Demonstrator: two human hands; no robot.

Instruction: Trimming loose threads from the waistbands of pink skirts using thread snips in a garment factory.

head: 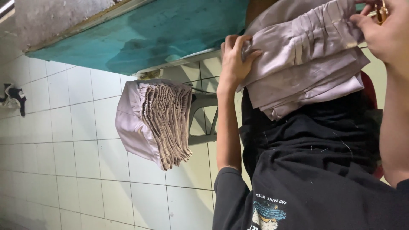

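A folded pile of pale mauve garments point(298, 64) with gathered waistbands lies on my lap, against my black shirt point(315, 170). My left hand point(234, 59) grips the pile's left edge, fingers curled over the cloth. At the top right, my right hand point(383, 30) rests on the pile's gathered edge. Its fingers are closed on a small gold-coloured metal tool point(381, 10), which is partly out of view.
A second stack of the same mauve folded garments point(157, 121) sits on a grey plastic stool point(204, 119) to my left. White floor tiles point(64, 149) spread beyond it, with a dark cloth scrap point(15, 98) at the far left. A teal painted surface point(140, 34) runs along the top.
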